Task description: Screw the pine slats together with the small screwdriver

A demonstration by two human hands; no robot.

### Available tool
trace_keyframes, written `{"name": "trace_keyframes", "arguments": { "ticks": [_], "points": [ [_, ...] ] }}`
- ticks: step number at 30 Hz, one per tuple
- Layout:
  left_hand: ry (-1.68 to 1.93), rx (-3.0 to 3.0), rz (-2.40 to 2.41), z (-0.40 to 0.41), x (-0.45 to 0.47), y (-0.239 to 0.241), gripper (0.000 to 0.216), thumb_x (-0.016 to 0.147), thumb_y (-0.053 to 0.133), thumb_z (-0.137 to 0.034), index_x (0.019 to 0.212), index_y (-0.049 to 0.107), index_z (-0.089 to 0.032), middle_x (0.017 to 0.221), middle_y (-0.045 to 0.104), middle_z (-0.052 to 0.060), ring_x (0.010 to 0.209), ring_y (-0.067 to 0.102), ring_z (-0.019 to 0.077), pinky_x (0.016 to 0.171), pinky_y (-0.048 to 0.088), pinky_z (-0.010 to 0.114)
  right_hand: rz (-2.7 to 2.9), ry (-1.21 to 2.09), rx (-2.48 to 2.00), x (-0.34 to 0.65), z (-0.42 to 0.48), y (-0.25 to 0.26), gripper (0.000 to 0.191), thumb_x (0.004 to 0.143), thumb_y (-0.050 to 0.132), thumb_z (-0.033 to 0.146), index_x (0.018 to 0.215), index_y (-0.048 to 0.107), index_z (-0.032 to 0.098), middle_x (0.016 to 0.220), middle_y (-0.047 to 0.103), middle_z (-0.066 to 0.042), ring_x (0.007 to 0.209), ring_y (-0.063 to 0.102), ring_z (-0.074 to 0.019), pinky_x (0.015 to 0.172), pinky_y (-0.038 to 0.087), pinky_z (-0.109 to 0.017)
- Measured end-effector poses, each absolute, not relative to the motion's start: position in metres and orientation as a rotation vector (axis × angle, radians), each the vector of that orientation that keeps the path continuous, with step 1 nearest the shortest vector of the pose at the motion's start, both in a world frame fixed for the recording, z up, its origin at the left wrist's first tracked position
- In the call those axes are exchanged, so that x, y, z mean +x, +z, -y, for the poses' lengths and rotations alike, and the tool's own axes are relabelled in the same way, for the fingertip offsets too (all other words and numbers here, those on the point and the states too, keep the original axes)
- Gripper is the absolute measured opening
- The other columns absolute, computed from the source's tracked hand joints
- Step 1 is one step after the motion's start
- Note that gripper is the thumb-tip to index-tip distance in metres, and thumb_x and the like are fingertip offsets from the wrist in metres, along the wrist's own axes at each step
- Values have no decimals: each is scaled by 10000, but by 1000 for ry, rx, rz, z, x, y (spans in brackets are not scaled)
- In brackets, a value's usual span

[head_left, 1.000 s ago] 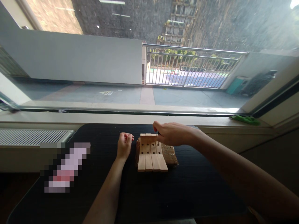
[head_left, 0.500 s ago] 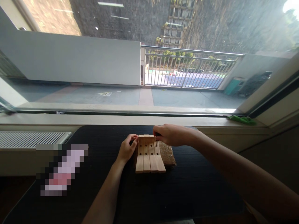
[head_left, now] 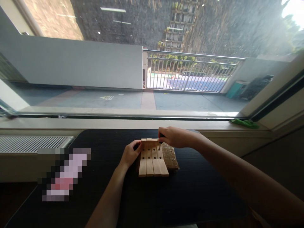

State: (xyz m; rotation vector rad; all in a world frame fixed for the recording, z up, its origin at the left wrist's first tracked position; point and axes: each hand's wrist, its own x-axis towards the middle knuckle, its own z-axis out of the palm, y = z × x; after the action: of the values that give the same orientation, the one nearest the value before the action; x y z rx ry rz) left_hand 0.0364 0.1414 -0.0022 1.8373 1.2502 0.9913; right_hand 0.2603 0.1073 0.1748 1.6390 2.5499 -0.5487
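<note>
In front of you is a wide window, which gives daylight. Outside, you see a metal railing and a pale wall. At your left, a white slatted panel is near the black table.

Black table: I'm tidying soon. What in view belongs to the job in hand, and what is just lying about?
In use:
wooden slats
brown block
slim tool in right hand

Lying about:
green cloth on windowsill
pixelated item, apparently

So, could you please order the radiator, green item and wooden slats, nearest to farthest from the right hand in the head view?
1. Wooden slats: just left of the right hand.
2. Green item: on the windowsill, right.
3. Radiator: at far left.
</note>
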Motion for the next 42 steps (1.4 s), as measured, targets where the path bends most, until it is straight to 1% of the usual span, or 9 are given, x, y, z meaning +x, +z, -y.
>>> {"name": "trace_keyframes", "arguments": {
  "ticks": [6,12,19,24,28,33,39,42],
  "points": [
    [976,1820,-1253,-141,37,-2,417,842,567,-548,997,706,-187,981,744,76,909,685,248,795,526,323,-2531,-447,1641,255,-105,178,216,942,509,367,999,593,176,896,687,-69,708,571,-164,553,356,-256],
    [994,1814,-1254,-140,38,2,415,829,568,-555,961,710,-188,929,749,73,860,691,243,792,532,328,-2529,-337,1617,253,-106,176,244,948,500,390,1005,600,174,883,692,-77,709,586,-178,535,332,-269],
    [996,1793,-1256,-139,38,5,405,818,572,-541,951,707,-183,931,748,74,870,689,249,788,528,330,-2517,-178,1601,246,-101,179,275,960,490,402,1003,613,160,845,697,-88,705,608,-200,507,303,-279],
    [981,1772,-1258,-139,38,5,416,811,583,-549,958,710,-182,933,749,75,868,688,247,801,528,335,-2504,-111,1588,240,-100,181,293,970,489,400,1025,622,145,843,708,-101,703,630,-205,522,331,-278],
    [983,1761,-1243,-140,38,3,425,812,588,-561,973,708,-186,951,748,78,886,685,249,810,527,337,-2460,-28,1596,238,-102,182,328,960,514,432,982,646,132,799,708,-111,711,654,-231,526,335,-291],
    [971,1769,-1234,-140,38,2,431,826,572,-565,987,701,-186,969,744,80,903,683,248,816,524,336,-2473,1,1595,238,-104,181,357,956,514,457,970,664,133,780,708,-108,690,649,-227,519,326,-293],
    [982,1748,-1236,-140,38,3,413,812,594,-552,975,708,-191,962,746,73,898,683,248,804,521,332,-2469,-22,1602,238,-103,183,369,963,494,452,977,676,131,804,712,-119,714,648,-225,527,338,-290],
    [983,1753,-1239,-140,38,3,408,815,594,-548,972,710,-190,966,747,70,900,684,245,799,520,323,-2456,22,1601,236,-103,183,382,972,470,448,935,685,135,796,710,-117,713,647,-224,530,337,-292]
  ]
}}
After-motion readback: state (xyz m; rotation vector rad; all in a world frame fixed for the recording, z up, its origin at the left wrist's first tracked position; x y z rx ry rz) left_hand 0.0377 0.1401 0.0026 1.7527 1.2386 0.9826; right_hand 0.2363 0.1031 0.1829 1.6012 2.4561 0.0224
